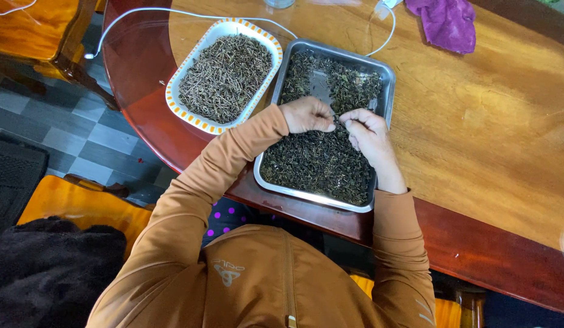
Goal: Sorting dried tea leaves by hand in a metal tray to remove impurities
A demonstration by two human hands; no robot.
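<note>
At a glossy wooden tabletop (pixel 476 121), seen from above, a person in a tan long-sleeved top works both hands over a rectangular metal tray (pixel 388 79) filled with dark dried leaves (pixel 318 164). The left hand (pixel 306 114) is curled, its fingers (pixel 326 126) drawn together and pressed down at the tips, touching the leaf pile near the middle of the tray; whether a stem is pinched between them cannot be told. The right hand (pixel 370 133) sits just beside it, fingers (pixel 352 119) bent and bunched toward the thumb, seemingly nipping a small bit of leaf, the tips of the two hands almost meeting. A bare patch of metal shows at the far end of the tray, where the leaves lie thinner. Touching the tray's left edge stands one oval dish (pixel 172 91) with a white rim marked in orange squares, heaped with thin, brownish dried stalks (pixel 224 76). That makes two containers, one of leaves and one of stalks. A white cable (pixel 142 15) loops across the far side of the tabletop behind both, and one crumpled purple cloth (pixel 446 21) lies at the far right, well apart from the tray. Grey floor tiles (pixel 69 121) and an orange seat cushion (pixel 69 203) show below the table's curved edge.
</note>
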